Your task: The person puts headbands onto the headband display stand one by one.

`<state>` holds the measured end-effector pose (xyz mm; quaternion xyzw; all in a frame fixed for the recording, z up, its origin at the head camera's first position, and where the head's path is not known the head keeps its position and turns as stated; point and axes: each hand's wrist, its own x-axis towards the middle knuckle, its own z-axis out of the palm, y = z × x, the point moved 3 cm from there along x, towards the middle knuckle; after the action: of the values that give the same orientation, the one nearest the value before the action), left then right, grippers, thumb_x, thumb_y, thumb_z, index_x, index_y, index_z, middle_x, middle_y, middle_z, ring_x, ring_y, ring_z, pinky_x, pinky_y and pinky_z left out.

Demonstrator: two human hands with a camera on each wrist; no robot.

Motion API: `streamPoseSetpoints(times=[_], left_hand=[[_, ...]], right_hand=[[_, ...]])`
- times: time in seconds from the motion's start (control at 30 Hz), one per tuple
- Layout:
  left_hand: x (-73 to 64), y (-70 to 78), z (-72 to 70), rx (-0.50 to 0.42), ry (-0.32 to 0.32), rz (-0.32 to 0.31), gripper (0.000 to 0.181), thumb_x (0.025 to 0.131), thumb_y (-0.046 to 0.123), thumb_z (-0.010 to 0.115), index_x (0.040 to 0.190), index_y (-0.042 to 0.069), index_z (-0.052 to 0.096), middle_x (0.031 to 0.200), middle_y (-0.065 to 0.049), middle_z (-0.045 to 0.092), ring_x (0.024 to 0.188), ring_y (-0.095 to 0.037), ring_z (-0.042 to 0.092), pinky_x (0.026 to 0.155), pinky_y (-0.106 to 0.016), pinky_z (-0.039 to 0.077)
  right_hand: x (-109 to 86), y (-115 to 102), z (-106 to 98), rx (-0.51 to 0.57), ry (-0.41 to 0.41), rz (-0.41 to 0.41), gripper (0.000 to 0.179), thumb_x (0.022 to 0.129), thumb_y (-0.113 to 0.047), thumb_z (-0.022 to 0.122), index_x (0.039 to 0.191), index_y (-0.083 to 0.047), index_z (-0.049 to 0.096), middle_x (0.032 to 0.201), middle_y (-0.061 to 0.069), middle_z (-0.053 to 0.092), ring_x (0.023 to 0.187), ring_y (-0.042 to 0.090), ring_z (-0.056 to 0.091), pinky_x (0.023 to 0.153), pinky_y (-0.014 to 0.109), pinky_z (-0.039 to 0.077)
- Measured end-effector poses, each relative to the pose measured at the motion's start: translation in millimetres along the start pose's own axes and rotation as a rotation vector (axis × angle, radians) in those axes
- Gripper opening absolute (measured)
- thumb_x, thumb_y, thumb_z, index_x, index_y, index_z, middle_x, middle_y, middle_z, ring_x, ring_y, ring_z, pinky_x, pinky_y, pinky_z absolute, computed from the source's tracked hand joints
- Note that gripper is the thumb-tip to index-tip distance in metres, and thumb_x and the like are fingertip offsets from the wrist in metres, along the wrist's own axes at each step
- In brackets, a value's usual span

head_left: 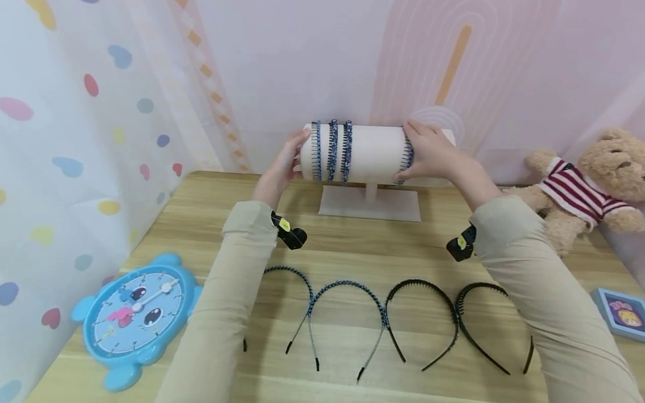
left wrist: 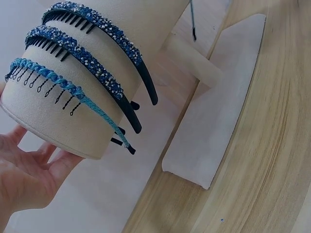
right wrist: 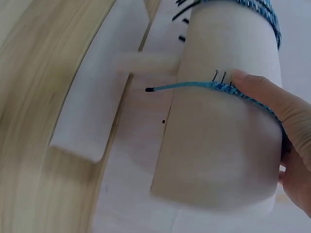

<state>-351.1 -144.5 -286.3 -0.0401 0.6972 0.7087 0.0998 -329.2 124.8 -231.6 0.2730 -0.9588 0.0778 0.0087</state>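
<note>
A white cylindrical headband stand (head_left: 378,148) on a T-shaped foot (head_left: 347,202) stands at the back of the table. My left hand (head_left: 283,162) holds the stand's left end, its fingers at the end rim in the left wrist view. Near that end sit a braided blue headband (left wrist: 48,73) with wire loops and two glittery blue headbands (left wrist: 73,46) with black teeth. Toward the right end, my right hand (head_left: 430,151) grips another braided blue headband (right wrist: 194,84) lying over the cylinder. In the right wrist view the thumb presses along its band; the other fingers are partly hidden behind.
In front lie blue headbands (head_left: 347,284) and black headbands (head_left: 420,281) in a row. A blue toy clock (head_left: 141,313) is at left, a teddy bear (head_left: 579,190) and a small blue frame (head_left: 620,313) at right. The wall (head_left: 302,56) rises right behind the stand.
</note>
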Motion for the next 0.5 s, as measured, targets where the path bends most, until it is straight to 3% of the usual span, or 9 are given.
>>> streamPoseSetpoints(times=[0.33,0.5], left_hand=[[-2.5,-1.5,5.0,-0.019,-0.002,0.000,0.060,0.090,0.051,0.041,0.143,0.032,0.020,0.144,-0.006,0.032,0.123,-0.022,0.032,0.100,-0.043,0.034],[-3.4,-2.0,6.4,-0.022,-0.002,0.006,0.062,0.090,0.051,0.041,0.143,0.031,0.019,0.146,-0.007,0.027,0.127,-0.024,0.030,0.102,-0.045,0.032]], right_hand=[[29.6,-30,-2,-0.055,-0.132,-0.036,0.106,0.073,-0.037,0.073,0.143,0.007,0.007,0.150,0.025,0.012,0.139,0.038,0.014,0.112,0.054,0.009],[38.5,-38,-1,-0.033,-0.154,-0.048,0.107,0.073,-0.038,0.073,0.144,0.006,0.006,0.151,0.024,0.011,0.139,0.037,0.013,0.113,0.054,0.008]])
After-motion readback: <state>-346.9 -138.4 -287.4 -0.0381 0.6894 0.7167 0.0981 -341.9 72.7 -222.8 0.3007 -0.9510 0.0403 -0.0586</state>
